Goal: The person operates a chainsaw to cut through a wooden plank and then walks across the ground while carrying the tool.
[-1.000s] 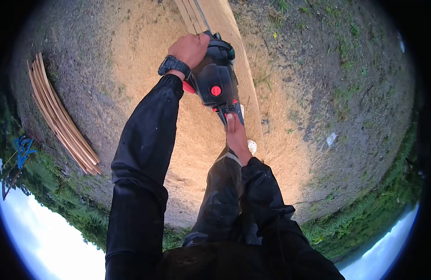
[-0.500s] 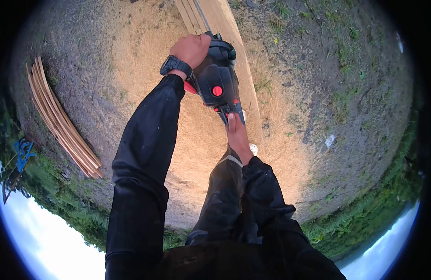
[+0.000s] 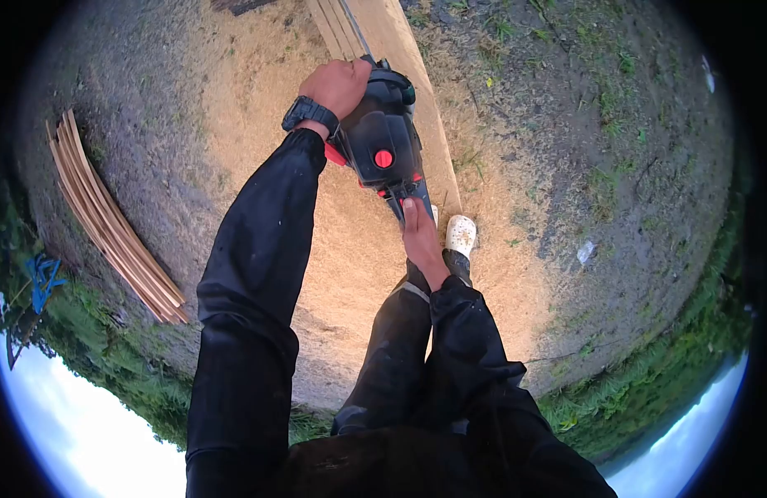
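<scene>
Since the earlier frame, your white shoe (image 3: 461, 236) has come forward, right of your right hand (image 3: 420, 236). You are probably sawing the timber (image 3: 436, 149) lengthwise; continuing calls for steady pressure. The chainsaw (image 3: 389, 133) lies beyond this hand, which grasps its near end; your left hand (image 3: 334, 89) clenches its far left side.

This is an outdoor woodcutting spot, with sawdust (image 3: 342, 257), timber (image 3: 388, 33), wooden strips (image 3: 109, 220), earth (image 3: 616, 290), greenery (image 3: 122, 353) and open sky (image 3: 93, 419).
</scene>
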Tool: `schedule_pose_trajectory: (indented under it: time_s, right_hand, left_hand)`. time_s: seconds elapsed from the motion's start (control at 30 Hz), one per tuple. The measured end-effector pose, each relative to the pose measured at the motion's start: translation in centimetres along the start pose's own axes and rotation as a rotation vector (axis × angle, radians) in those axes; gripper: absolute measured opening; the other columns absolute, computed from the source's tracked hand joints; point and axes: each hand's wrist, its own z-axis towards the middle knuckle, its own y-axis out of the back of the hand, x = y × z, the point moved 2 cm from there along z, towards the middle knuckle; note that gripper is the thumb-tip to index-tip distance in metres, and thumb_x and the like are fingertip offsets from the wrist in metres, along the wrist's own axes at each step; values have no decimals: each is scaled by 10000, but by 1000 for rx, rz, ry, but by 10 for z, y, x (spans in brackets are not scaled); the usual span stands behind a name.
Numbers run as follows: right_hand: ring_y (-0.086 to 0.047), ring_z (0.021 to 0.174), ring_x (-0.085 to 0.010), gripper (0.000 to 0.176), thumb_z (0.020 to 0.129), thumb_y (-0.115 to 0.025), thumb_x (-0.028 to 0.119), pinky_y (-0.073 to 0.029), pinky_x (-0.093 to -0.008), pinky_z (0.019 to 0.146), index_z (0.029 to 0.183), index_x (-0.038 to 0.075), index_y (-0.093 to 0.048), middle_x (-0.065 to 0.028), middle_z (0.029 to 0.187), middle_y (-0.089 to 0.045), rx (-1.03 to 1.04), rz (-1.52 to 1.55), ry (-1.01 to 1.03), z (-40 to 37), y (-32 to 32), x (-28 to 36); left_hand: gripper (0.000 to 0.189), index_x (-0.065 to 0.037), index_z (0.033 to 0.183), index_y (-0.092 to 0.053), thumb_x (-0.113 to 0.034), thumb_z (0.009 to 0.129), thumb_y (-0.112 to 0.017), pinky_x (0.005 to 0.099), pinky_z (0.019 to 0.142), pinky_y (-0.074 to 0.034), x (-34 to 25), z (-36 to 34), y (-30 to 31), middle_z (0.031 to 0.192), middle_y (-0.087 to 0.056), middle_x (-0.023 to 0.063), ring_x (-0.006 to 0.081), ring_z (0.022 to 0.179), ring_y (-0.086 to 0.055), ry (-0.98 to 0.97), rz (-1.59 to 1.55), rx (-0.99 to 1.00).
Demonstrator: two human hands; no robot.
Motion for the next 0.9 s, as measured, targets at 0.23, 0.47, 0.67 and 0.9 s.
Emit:
schedule_pose_trajectory:
  time_s: [0.23, 0.47, 0.67, 0.9]
  right_hand:
    - [-614, 1012, -558, 509, 1100, -322, 488, -471, -576, 855, 1273, 67, -550, -325, 1000, -680, 18, 19, -11, 8, 7, 24]
    - [-605, 705, -292, 511, 1110, -340, 480, -466, -422, 675, 1211, 32, -563, -190, 824, -624, -47, -23, 67, 26, 0, 31]
    - [-604, 1044, -558, 517, 1098, -312, 491, -460, -583, 882, 1295, 76, -549, -330, 1047, -678, 22, 33, -19, 30, 0, 40]
    - [-609, 1055, -548, 517, 1099, -315, 492, -464, -576, 890, 1316, 81, -542, -330, 1066, -677, 20, 4, -33, 48, -2, 74]
  left_hand:
    - [534, -15, 940, -731, -415, 971, -379, 544, 874, -528, 0, 16, 12, 970, -701, 271, 502, 929, -659, -35, -35, -37]
    - [544, -27, 946, -745, -398, 996, -350, 530, 897, -544, 2, 36, 23, 1009, -713, 263, 472, 975, -675, 40, 27, -46]
    - [592, 33, 921, -717, -461, 960, -393, 556, 857, -521, 2, 44, 31, 946, -693, 308, 519, 902, -660, 2, -50, -44]
    - [492, -30, 910, -712, -406, 974, -403, 577, 813, -522, 30, 89, 27, 946, -694, 289, 516, 863, -655, -111, 26, -94]
